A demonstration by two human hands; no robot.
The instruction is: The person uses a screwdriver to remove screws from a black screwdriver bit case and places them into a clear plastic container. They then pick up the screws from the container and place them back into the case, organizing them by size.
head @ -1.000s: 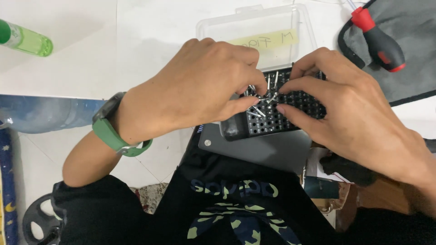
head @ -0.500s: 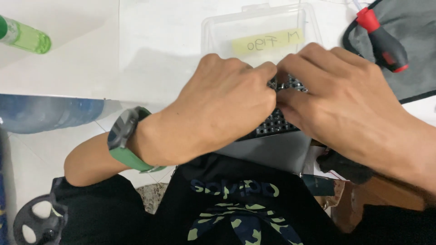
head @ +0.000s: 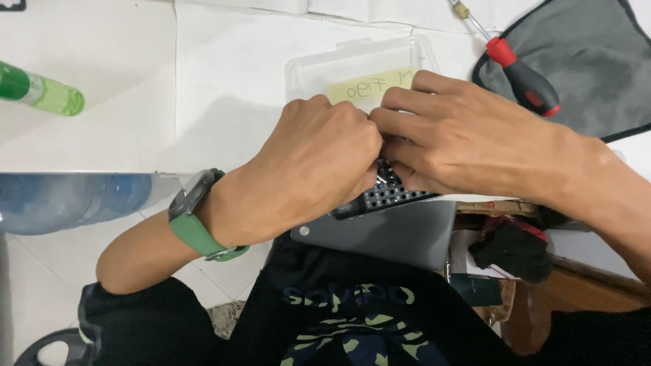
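Head view is showing the left hand (head: 319,169) and the right hand (head: 461,139) pressing together over a black perforated part (head: 386,195), which is lying on a grey slab-like device (head: 393,234) at the near edge of the white table (head: 135,88). Both hands are curling closed with fingertips meeting on the part, though what they are pinching is hidden. The person appears to be working something small loose or into place; the next move likely calls for a careful, steady pinch. A clear plastic box (head: 319,68) with a yellow note is sitting just beyond the hands, a red-handled screwdriver (head: 515,68) is resting far right on a grey cloth (head: 583,61), and a green bottle (head: 37,91) is lying far left.
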